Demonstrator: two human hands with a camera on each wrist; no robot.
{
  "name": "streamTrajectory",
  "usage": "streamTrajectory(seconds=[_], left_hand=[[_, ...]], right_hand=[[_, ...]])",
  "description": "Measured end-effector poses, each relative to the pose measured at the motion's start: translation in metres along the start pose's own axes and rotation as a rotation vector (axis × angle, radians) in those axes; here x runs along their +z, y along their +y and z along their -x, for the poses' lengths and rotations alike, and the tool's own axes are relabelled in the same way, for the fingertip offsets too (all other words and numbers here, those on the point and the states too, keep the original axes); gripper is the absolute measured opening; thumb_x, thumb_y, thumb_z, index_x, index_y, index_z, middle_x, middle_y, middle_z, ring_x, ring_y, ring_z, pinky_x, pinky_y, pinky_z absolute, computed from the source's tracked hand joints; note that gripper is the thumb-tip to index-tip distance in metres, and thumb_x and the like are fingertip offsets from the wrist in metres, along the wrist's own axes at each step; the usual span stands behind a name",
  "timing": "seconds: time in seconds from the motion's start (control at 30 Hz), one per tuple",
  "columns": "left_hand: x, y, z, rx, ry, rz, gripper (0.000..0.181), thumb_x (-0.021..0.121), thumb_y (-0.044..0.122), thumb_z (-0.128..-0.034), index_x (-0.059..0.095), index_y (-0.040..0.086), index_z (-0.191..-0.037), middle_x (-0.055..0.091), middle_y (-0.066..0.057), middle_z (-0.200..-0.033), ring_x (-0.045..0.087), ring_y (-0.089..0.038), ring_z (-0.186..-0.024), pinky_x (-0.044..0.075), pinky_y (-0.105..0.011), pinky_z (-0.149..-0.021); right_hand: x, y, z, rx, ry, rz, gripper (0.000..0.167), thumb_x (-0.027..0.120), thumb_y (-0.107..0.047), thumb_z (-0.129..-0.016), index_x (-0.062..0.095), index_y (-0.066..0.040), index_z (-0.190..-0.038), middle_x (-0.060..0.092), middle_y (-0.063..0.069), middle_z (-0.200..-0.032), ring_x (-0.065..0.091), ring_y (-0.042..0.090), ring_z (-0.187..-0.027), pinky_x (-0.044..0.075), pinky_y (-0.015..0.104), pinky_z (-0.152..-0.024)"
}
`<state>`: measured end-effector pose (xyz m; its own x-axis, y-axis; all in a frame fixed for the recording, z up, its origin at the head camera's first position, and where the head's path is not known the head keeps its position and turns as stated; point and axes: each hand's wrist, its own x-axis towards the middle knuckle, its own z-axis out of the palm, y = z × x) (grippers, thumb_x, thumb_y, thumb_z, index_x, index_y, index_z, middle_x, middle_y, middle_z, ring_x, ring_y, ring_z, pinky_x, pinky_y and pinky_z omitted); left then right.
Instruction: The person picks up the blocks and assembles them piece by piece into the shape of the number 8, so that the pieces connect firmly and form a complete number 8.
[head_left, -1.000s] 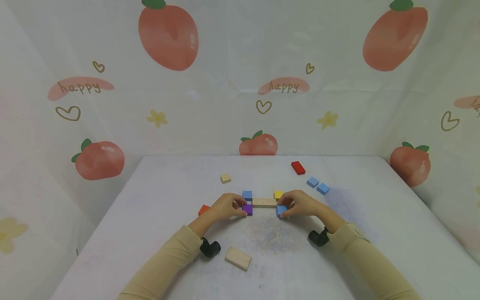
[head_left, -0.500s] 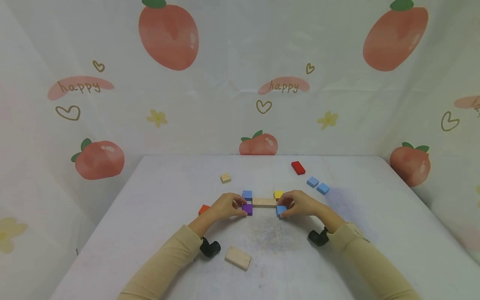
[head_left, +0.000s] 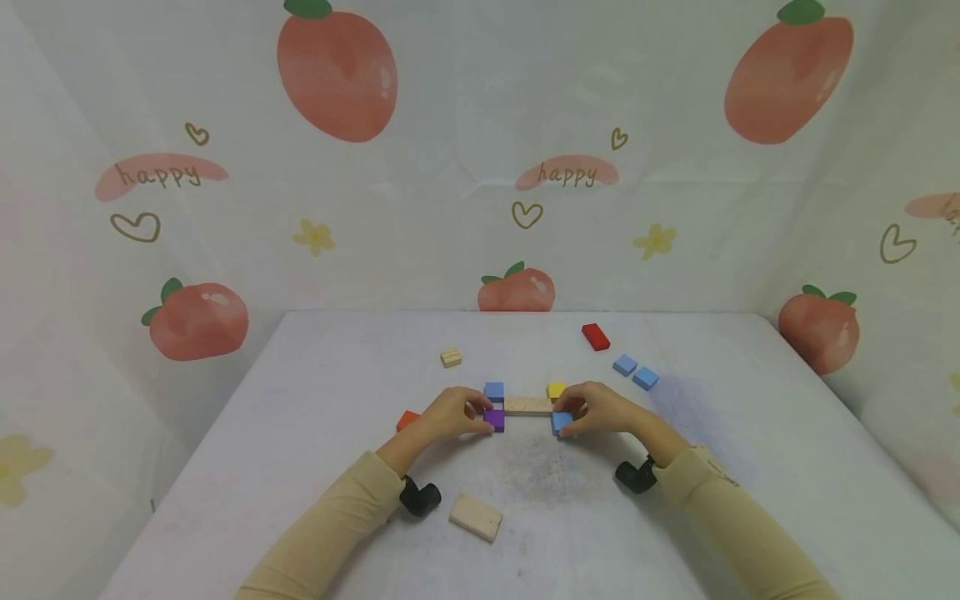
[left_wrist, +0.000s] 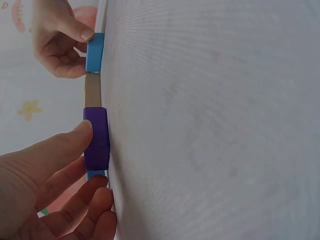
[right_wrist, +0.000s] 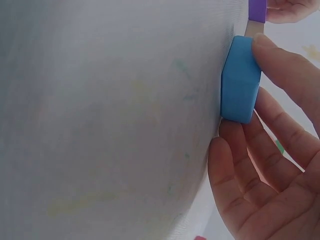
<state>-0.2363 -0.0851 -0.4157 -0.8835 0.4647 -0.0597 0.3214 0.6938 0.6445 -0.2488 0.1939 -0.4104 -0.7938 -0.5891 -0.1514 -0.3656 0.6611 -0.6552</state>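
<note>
Beyond a loose wooden plank [head_left: 476, 517], the person's left hand [head_left: 452, 414] pinches a purple block [head_left: 496, 421] and the right hand [head_left: 600, 407] a light-blue block [head_left: 561, 424], fingers curved in on each, near opposite ends of a wooden strip [head_left: 528, 407], a yellow block [head_left: 556, 390] behind.

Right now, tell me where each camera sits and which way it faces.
Head: worn on the head, looking forward and down at the table; left hand, right hand and sleeves show.
Left wrist: worn there, facing the purple block; both hands show.
Right wrist: worn there, facing the held blue block; both hands show, left partly.
Wrist views share both blocks.
</note>
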Motion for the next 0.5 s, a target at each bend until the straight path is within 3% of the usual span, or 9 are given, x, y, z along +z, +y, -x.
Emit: streamTrajectory(seconds=[0.5], left_hand=[[-0.0001, 0.0005, 0.0005, -0.003, -0.008, -0.001, 0.031, 0.075, 0.019, -0.0783, 0.067, 0.006, -0.106, 0.066, -0.007, -0.095, 0.054, -0.011, -0.079, 0.045, -0.019, -0.069]], right_hand=[[0.001, -0.0007, -0.0004, 0.017, 0.003, -0.008, 0.03, 0.076, -0.021, -0.077, 0.064, -0.007, -0.102, 0.066, 0.006, -0.1, 0.059, 0.015, -0.089, 0.054, 0.034, -0.083]])
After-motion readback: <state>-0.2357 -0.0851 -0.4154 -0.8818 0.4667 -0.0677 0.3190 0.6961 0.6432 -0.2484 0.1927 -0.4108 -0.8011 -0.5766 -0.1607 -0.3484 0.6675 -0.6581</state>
